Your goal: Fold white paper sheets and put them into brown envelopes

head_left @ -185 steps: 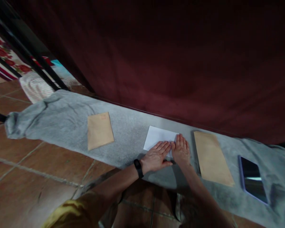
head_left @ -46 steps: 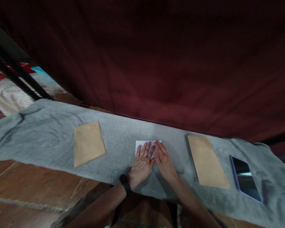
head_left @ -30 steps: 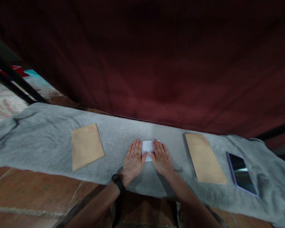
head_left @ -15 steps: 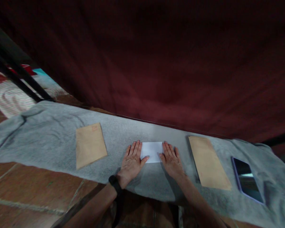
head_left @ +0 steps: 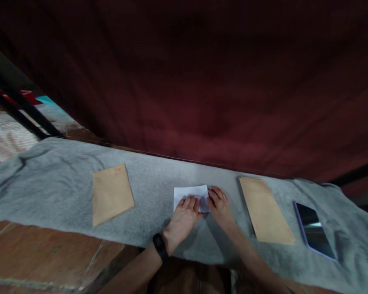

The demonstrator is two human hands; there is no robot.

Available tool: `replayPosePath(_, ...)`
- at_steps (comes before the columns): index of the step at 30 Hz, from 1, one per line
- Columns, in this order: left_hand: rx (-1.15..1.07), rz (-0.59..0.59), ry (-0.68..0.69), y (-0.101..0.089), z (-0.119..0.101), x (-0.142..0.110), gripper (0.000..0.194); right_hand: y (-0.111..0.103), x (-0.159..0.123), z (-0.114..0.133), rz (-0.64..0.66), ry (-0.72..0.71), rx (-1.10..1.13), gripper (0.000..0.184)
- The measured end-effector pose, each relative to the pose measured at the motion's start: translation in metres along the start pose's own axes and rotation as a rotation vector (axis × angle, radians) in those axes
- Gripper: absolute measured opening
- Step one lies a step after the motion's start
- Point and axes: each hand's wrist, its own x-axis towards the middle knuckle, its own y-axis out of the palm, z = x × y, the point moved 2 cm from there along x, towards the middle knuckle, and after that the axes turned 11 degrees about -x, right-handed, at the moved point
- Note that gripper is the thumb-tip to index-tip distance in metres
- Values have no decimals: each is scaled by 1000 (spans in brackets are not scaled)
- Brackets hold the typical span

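A small folded white paper (head_left: 187, 192) lies on a grey cloth (head_left: 61, 183) spread on the floor. My left hand (head_left: 184, 218), with a black band on its wrist, rests its fingers on the paper's near edge, fingers stretched flat. My right hand (head_left: 220, 206) touches the paper's right edge with slightly curled fingers; whether it pinches the edge is unclear. Both hands sit close together at the paper.
A brown envelope (head_left: 111, 194) lies to the left on the cloth, a longer brown envelope (head_left: 265, 209) to the right, and a dark phone or tablet (head_left: 314, 234) further right. A dark red curtain (head_left: 202, 90) hangs behind. Terracotta floor tiles (head_left: 33, 253) lie in front.
My hands, spread apart at the paper's two sides half a second ago, have come together over its near right part. The paper looks slightly lifted or turned.
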Motion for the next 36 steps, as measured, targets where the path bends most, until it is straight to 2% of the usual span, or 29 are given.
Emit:
replayPosePath(3, 87, 8, 31, 5, -11, 5, 40, 2, 3, -2, -7, 49, 94, 33)
replayPosePath(6, 108, -4, 3, 4, -23, 7, 45, 0, 7, -6, 21, 136, 259, 32)
replayPosePath(8, 55, -11, -35, -3, -27, 9, 38, -4, 10, -10, 39, 200, 368, 36)
replayPosePath(10, -80, -68, -82, -14, -24, 15, 32, -11, 12, -14, 56, 272, 485, 41)
replayPosePath(12, -317, -210, -183, -30, -11, 22, 25, -18, 13, -19, 80, 378, 634, 45)
replayPosePath(15, -863, -494, -436, -48, 14, 32, 14, -24, 11, -20, 150, 610, 954, 55)
replayPosePath(17, -1275, -639, -599, -50, 23, 34, 9, -27, 8, -16, 237, 731, 1155, 61)
replayPosePath(20, -1789, -750, -762, -41, 23, 29, 21, -29, 4, -5, 382, 808, 1339, 58)
replayPosePath(23, -2034, -727, -835, -31, 15, 21, 27, -33, 1, 4, 437, 817, 1408, 52)
replayPosePath(28, -2227, -639, -874, -30, 12, 11, 32, -40, 6, 11, 394, 831, 1468, 47)
replayPosePath(32, -2161, -512, -827, -30, 16, 1, 31, -43, 12, 8, 390, 778, 1403, 46)
replayPosePath(34, -2078, -432, -811, -25, 18, -4, 32, -43, 12, 5, 377, 708, 1277, 45)
replayPosePath(36, -1920, -409, -814, -20, 23, -8, 33, -40, 11, 1, 388, 621, 1094, 42)
